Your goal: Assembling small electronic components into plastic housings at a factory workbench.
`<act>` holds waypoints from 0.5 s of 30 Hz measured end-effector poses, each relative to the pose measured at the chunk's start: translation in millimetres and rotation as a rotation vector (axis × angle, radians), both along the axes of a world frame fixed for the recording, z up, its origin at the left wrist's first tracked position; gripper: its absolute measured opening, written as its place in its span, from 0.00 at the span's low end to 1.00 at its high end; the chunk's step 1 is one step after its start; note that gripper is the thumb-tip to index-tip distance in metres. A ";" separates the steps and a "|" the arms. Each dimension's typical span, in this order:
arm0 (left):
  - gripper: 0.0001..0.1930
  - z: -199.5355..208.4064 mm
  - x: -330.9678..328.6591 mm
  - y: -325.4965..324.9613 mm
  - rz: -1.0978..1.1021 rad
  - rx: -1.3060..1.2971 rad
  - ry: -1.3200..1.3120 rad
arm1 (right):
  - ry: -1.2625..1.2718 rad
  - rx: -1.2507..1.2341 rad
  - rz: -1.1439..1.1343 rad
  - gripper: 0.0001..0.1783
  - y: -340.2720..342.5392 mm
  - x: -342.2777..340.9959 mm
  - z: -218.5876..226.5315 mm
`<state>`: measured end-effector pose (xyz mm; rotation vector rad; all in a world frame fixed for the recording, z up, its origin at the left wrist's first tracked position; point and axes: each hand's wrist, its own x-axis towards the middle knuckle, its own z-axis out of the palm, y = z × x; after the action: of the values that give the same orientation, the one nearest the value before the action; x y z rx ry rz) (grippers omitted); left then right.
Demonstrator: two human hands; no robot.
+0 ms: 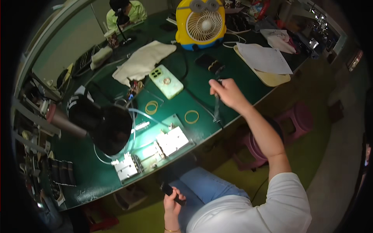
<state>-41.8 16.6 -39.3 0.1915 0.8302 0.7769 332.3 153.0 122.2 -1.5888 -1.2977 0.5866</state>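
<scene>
My left hand (173,202), low in front of my lap, is closed around a small black block-like object (167,189); its exact kind does not show. My right hand (229,93) is stretched out over the right part of the table, fingers curled round a slim, partly see-through tool (217,103) that points down toward the table's front edge. Part of that tool is hidden by the fingers. Beyond this hand lies a flat black item with gold-coloured edging (210,63). Left of it, a metal fixture with bright plates (172,140) sits at the front edge, lit by a black lamp (110,130).
The green table (97,190) carries a pale green phone (167,82), rubber bands (191,117), a white cloth (149,58), and a yellow fan (201,25). Papers on a board (266,60) lie at right. Pink stools (250,151) stand below. Another person (134,13) sits across.
</scene>
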 end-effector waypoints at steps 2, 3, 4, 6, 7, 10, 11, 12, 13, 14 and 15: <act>0.04 -40.0 -9.5 -1.5 0.001 -0.046 -0.063 | -0.121 -0.089 -0.031 0.21 14.5 54.4 -6.3; 0.04 -54.2 -11.7 -1.8 0.021 -0.089 -0.101 | -0.325 -0.223 -0.040 0.20 19.4 73.4 -12.7; 0.04 -65.2 -19.0 -2.6 0.029 -0.069 -0.094 | -0.520 -0.361 -0.044 0.20 27.7 77.8 -15.3; 0.09 -81.8 -27.2 -0.7 0.193 -0.273 0.008 | -0.559 -0.291 -0.024 0.20 41.1 77.8 -17.5; 0.09 -74.5 -22.3 4.8 0.200 -0.266 0.013 | -0.608 -0.247 -0.019 0.20 43.2 79.1 -15.6; 0.08 -43.3 -15.5 10.8 0.291 -0.250 0.067 | -0.599 -0.145 -0.027 0.20 71.8 95.9 -5.5; 0.08 -43.3 -12.7 14.5 0.292 -0.251 0.077 | -0.551 -0.089 -0.045 0.20 87.3 103.3 -1.2; 0.10 -44.9 -10.9 17.9 0.293 -0.313 0.184 | -0.506 -0.033 -0.065 0.20 97.4 108.3 0.5; 0.13 -47.3 -9.7 20.7 0.291 -0.374 0.291 | -0.502 -0.036 -0.069 0.20 101.5 112.2 -2.7; 0.15 -48.9 -8.1 23.7 0.285 -0.435 0.398 | -0.531 -0.044 -0.103 0.20 103.6 115.9 -7.0; 0.15 -50.0 -7.0 26.1 0.277 -0.436 0.402 | -0.561 -0.053 -0.140 0.20 104.2 119.3 -11.3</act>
<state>-48.8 42.7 -89.3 -0.1676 1.4070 0.8057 451.6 257.1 110.9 -1.9521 -1.5613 0.0818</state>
